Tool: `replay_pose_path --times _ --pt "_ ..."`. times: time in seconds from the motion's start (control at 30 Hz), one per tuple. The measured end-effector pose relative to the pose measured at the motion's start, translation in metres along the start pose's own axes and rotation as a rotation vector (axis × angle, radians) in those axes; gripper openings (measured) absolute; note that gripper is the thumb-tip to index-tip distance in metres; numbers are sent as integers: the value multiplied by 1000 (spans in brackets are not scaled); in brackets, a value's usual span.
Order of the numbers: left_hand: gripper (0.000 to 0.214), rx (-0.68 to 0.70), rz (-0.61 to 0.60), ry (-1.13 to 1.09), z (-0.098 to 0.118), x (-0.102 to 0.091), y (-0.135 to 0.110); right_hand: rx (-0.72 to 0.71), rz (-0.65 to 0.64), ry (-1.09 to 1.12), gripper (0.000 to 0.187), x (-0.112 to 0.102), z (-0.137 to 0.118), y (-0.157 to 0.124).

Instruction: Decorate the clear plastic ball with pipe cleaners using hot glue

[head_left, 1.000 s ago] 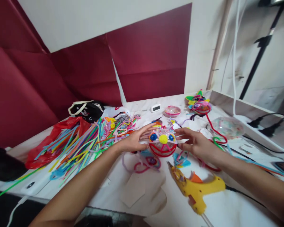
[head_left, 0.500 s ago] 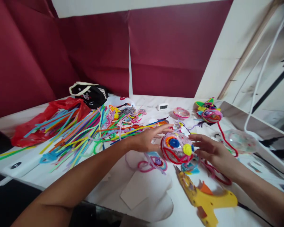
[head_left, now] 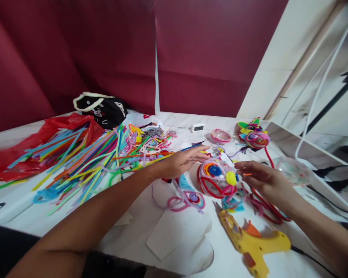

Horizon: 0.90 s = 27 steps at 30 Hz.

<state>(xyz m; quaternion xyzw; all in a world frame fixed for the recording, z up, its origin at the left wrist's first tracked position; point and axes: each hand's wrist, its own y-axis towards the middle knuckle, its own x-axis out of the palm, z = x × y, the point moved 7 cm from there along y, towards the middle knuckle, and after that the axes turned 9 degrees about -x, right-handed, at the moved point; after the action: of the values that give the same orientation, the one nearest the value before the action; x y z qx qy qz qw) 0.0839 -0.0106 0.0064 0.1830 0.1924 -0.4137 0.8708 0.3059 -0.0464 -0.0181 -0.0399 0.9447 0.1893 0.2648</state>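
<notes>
A clear ball wrapped in red and pink pipe cleaners sits on the table, with a blue-centred orange and yellow coil and a yellow knot on its front. To its upper left is my left hand, fingers stretched out and holding nothing. On the other side my right hand hovers with its fingers apart, close to the ball. A yellow glue gun lies in front of the ball, its nozzle towards it. Left of the ball lies a pink and purple pipe-cleaner spiral; blue curled pieces lie just below it.
Many coloured pipe cleaners spread over the left side, partly in a red plastic bag. Behind stand a black bag, a small white digital display, a clear half-shell and a decorated figure. Cables run at the right.
My left hand has drawn back a little from the ball, and my right hand's fingers have also moved slightly off it. The view has shifted a little.
</notes>
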Motion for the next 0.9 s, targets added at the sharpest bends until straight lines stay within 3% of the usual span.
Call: replay_pose_path --times 0.13,0.23,0.47,0.57,0.7,0.9 --pt "55 -36 48 -15 -5 -13 -2 34 106 18 18 -11 4 -5" --pt "47 -107 162 -4 -10 -30 -9 55 174 53 18 -18 6 -10" --pt "23 -261 666 -17 -23 -91 -37 60 312 157 36 -30 -3 -19" --pt "21 -292 815 15 -22 -115 -50 73 349 125 40 -34 -9 -24" --pt "19 -284 885 93 -14 -131 -62 39 357 132 39 -36 -14 -29" --pt "26 -296 801 231 -14 -122 -53 14 354 173 30 -32 -11 -34"
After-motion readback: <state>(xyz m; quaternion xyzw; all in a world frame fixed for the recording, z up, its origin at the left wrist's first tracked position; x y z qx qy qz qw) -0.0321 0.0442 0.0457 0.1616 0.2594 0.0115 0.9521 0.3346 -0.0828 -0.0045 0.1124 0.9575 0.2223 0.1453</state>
